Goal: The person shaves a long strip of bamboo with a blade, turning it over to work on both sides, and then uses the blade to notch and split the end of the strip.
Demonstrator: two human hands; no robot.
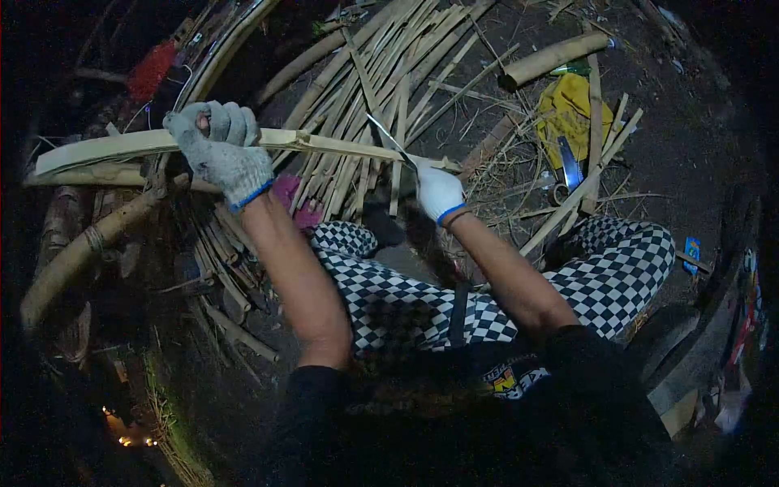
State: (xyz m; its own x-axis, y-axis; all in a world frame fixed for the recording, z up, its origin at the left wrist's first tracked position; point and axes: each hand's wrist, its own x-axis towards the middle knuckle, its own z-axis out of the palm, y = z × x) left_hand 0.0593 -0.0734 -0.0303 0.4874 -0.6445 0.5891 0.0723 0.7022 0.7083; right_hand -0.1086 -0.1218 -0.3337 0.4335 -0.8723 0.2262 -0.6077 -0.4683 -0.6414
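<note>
A long pale split bamboo piece lies across in front of me, from the far left to near my right hand. My left hand, in a grey-white knit glove with a blue cuff, is wrapped round it. Gloved in white, my right hand is closed on a knife. The thin shiny knife blade points up and left, crossing the bamboo near its right end. The knife's handle is hidden inside the glove. My checkered trouser legs are folded on the ground below.
Many cut bamboo strips are heaped beyond my hands. A round bamboo length, a yellow cloth and a blue-bladed tool lie to the right. Bamboo poles stand at left, with a small fire glowing lower left.
</note>
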